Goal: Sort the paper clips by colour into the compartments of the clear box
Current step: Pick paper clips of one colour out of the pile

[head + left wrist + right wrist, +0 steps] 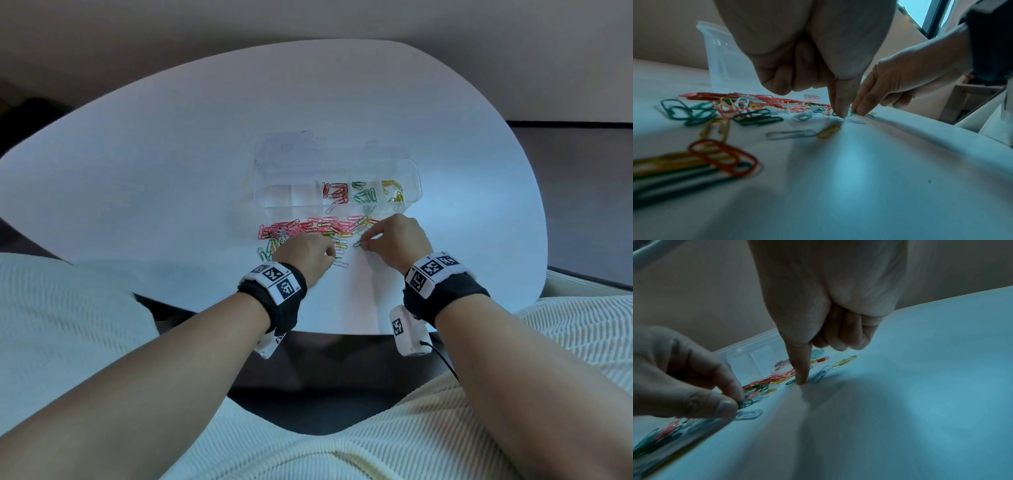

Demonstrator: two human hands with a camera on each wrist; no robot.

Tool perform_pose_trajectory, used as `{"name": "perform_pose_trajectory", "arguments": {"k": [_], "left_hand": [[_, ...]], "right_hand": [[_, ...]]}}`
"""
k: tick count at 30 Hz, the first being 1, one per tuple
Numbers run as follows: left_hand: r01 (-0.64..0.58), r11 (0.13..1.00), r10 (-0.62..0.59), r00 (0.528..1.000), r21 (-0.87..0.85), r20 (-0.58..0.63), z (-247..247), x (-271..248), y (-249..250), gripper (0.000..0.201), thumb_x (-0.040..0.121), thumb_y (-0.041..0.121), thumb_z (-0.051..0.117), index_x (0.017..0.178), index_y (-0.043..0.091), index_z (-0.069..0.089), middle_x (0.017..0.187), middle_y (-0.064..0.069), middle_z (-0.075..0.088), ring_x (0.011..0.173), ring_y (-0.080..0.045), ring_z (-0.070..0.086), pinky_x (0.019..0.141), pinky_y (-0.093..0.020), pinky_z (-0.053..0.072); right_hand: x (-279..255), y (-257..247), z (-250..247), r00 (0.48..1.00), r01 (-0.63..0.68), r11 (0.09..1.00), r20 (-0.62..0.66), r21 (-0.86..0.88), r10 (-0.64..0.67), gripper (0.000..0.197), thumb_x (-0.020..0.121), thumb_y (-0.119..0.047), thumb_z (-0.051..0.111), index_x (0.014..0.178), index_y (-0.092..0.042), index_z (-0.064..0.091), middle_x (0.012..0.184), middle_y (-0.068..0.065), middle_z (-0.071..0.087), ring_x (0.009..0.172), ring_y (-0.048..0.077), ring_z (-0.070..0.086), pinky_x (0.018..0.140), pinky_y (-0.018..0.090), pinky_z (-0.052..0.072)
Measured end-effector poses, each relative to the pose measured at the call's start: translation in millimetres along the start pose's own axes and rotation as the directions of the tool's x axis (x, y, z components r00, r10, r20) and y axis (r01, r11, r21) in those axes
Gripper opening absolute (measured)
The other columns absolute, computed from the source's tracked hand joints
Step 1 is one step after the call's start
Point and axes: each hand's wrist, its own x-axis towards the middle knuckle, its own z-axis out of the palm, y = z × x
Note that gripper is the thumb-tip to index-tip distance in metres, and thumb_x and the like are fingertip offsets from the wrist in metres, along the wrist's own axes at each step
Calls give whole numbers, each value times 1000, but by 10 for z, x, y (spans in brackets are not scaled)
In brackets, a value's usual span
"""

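Observation:
The clear box lies ahead on the white table; its three right compartments hold red clips, green clips and yellow clips, and its left ones look bare. A mixed pile of paper clips lies just in front of it. My left hand pinches a green clip between thumb and forefinger at the pile's near edge. My right hand pinches another green clip down at the table surface, its other fingers curled in.
Loose white clips and a yellow clip lie beside my left fingertips. A flat clear lid lies behind the box. The table's near edge is close to my wrists, over my lap.

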Motion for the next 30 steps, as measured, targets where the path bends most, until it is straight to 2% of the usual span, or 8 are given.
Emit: {"name": "perform_pose_trajectory", "arguments": {"k": [4,10,12,15,18,21,26,30], "left_hand": [[18,996,-21,999,-85,-35,-69,-50,96,12,90,28,46,83,19,49,61,3,48,55,-18,40,51,-30,29],[54,940,-44,998,-336,37,-166,-63,172,16,74,26,23,62,16,30,65,-9,32,65,-22,28,57,-37,21],[102,922,-82,994,-374,69,-176,-51,173,22,73,24,22,66,11,39,74,-16,43,70,-23,34,64,-43,31],[139,868,-122,990,-477,66,-268,-26,220,22,75,28,26,62,14,37,70,-15,43,65,-23,35,62,-37,29],[121,741,-152,988,-661,11,-388,50,324,34,82,40,36,58,18,30,57,-7,27,53,-19,23,59,-35,23],[60,680,-99,995,-731,-11,-477,112,401,43,98,37,43,63,18,29,53,1,22,45,-16,19,53,-29,21],[93,529,-113,993,-843,39,-539,219,490,37,100,24,40,64,15,36,45,8,29,38,-13,21,42,-21,23],[129,608,-102,991,-783,84,-519,289,497,28,99,16,39,77,11,56,56,0,40,38,-13,30,46,-23,30]], "right_hand": [[-56,-91,23,1000,4,992,-6,-126,-5,11,79,-29,70,88,-25,74,89,5,69,81,26,65,67,28,49],[-126,-179,78,995,-91,952,7,-292,97,19,82,-31,55,78,-12,54,75,5,54,70,28,55,63,27,41],[-127,-176,26,992,-115,974,27,-194,122,23,84,-32,48,73,-12,49,71,5,49,68,28,52,61,29,38],[-97,-213,-138,986,-147,957,114,249,122,28,87,-26,38,63,-12,43,63,6,48,56,23,42,52,29,28],[-84,-292,-283,969,-228,711,223,665,102,26,82,-19,37,56,-19,31,51,-2,28,46,16,19,45,22,17],[-59,-324,-368,948,-306,435,315,847,53,29,86,-19,38,58,-21,30,56,-2,22,48,15,12,43,23,10],[-20,-372,-468,949,-308,151,292,939,118,20,86,-4,37,74,-7,53,63,8,54,47,15,41,43,21,36],[32,-444,-593,939,-284,-19,282,959,198,13,90,-10,46,96,-2,54,85,15,61,64,20,57,55,24,50]]}}
